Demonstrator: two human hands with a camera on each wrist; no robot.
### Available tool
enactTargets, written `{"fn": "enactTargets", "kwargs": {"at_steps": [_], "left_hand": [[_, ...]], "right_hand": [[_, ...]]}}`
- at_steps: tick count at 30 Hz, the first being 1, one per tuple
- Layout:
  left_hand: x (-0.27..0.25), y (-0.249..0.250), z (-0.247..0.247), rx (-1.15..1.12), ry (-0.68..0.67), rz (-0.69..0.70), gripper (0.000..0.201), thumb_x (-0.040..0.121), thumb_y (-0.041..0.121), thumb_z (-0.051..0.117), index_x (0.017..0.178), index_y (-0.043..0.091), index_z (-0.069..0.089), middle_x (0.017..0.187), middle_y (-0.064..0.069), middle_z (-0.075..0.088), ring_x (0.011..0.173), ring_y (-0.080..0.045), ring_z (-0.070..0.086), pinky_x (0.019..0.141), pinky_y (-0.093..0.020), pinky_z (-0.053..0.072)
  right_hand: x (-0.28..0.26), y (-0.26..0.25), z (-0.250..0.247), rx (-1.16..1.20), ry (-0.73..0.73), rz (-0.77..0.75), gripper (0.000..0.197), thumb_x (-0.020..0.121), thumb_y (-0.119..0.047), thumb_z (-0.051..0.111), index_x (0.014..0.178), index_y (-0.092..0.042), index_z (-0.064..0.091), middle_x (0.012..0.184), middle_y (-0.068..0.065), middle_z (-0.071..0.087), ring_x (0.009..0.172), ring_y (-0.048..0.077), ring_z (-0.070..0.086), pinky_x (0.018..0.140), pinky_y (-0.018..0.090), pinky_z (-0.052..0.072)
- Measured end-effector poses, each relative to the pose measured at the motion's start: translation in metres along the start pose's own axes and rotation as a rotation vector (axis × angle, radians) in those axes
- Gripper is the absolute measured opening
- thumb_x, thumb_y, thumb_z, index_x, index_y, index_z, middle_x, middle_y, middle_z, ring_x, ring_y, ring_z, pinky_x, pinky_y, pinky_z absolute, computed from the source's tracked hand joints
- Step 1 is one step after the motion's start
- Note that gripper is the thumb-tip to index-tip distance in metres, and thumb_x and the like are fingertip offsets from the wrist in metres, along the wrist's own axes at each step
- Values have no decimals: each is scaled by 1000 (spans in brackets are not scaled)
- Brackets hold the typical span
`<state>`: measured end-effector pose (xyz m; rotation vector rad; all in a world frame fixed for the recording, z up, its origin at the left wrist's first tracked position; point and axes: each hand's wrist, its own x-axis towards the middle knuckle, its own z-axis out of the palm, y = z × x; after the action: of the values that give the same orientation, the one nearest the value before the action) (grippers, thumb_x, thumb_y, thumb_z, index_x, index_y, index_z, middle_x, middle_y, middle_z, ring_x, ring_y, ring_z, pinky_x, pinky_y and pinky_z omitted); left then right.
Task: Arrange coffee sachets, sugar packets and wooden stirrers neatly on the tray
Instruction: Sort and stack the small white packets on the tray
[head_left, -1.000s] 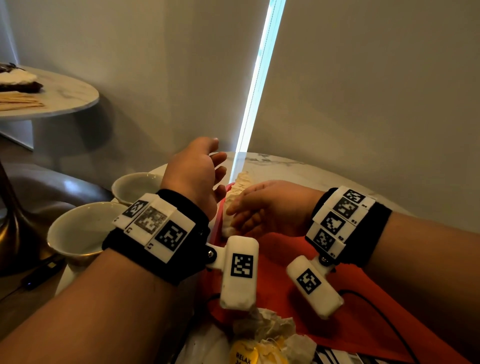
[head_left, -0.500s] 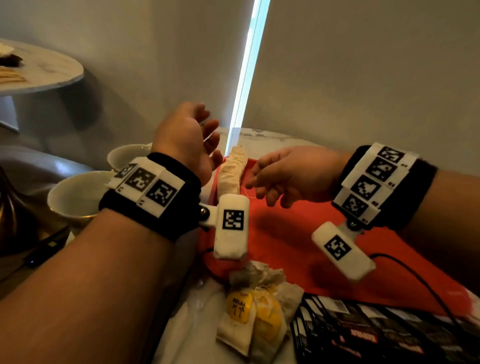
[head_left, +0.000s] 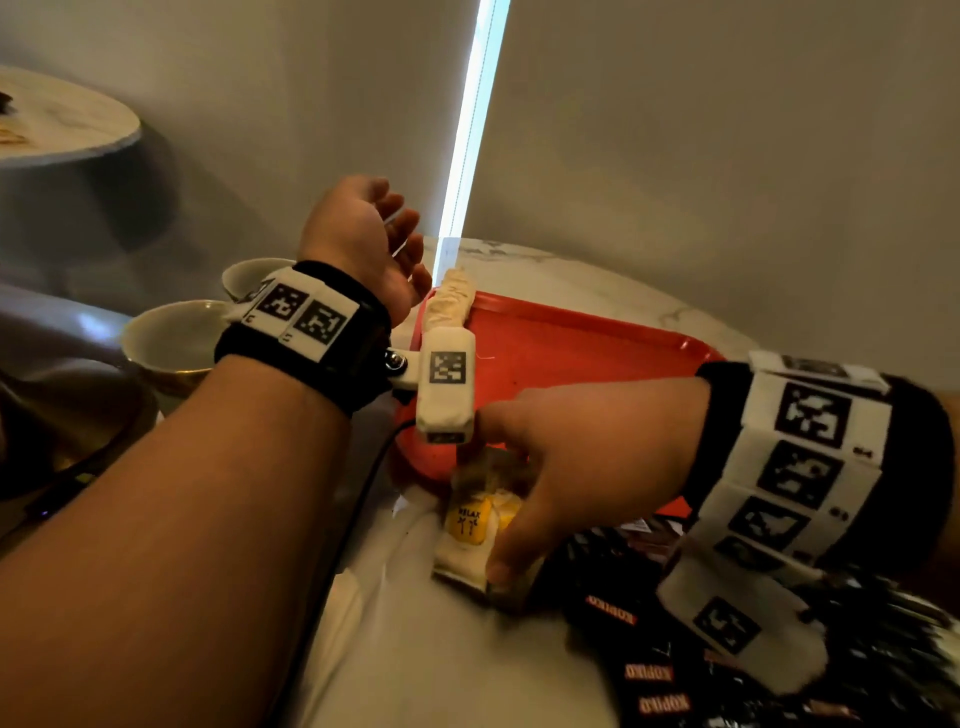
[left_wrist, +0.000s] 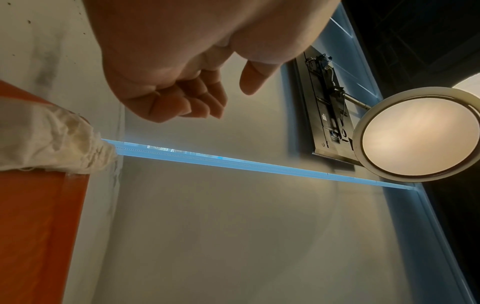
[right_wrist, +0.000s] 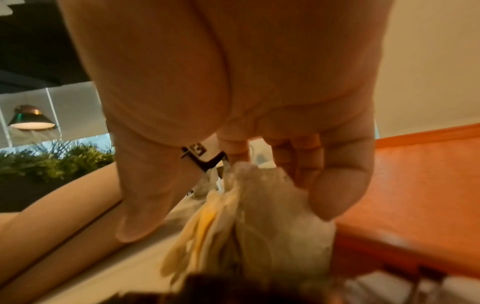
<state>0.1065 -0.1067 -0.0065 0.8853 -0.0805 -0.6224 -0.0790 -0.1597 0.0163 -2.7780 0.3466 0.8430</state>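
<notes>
A red tray (head_left: 571, 343) lies on the marble table (head_left: 415, 649). A cream crumpled bundle (head_left: 449, 301) rests along its far left edge, also in the left wrist view (left_wrist: 46, 142). In front of the tray lies a pile of pale sachets with yellow tags (head_left: 475, 519). My right hand (head_left: 493, 493) reaches down on it, thumb on one side and fingers curled over the other (right_wrist: 233, 205). Black coffee sachets (head_left: 639, 670) are scattered near my right wrist. My left hand (head_left: 400, 244) hovers above the tray's far left corner, fingers loosely curled, empty (left_wrist: 207, 102).
Two pale cups (head_left: 174, 338) (head_left: 249, 275) stand left of the tray, beside my left wrist. A black cable (head_left: 353, 493) runs over the table under my left arm. A second round table (head_left: 62, 124) is at the far left. The wall stands close behind the tray.
My right hand left the cream bundle on the tray, drew back toward me and came down on the pile of pale sachets. The left hand stayed raised over the tray's corner.
</notes>
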Motion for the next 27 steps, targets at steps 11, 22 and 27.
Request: {"fn": "enactTargets", "kwargs": {"at_steps": [11, 22, 27], "left_hand": [[-4, 1, -2, -38, -25, -10, 18, 96, 35, 52, 100, 20, 62, 96, 2, 61, 84, -16, 55, 66, -32, 43], [1, -2, -5, -32, -73, -39, 23, 96, 38, 51, 104, 19, 61, 96, 0, 60, 82, -17, 54, 68, -33, 43], [2, -7, 2, 84, -236, -120, 41, 95, 46, 52, 118, 14, 62, 111, -9, 62, 99, -25, 60, 76, -37, 48]], "right_hand": [[6, -15, 24, -182, 111, -5, 38, 95, -35, 67, 131, -24, 63, 113, -4, 69, 99, 17, 66, 89, 33, 57], [-15, 12, -32, 169, 154, -8, 16, 85, -25, 79, 100, -29, 73, 91, -9, 76, 81, 9, 74, 78, 27, 61], [-25, 34, -75, 386, 313, -27, 17, 85, -4, 75, 99, -13, 73, 87, 6, 78, 73, 16, 75, 62, 22, 58]]}}
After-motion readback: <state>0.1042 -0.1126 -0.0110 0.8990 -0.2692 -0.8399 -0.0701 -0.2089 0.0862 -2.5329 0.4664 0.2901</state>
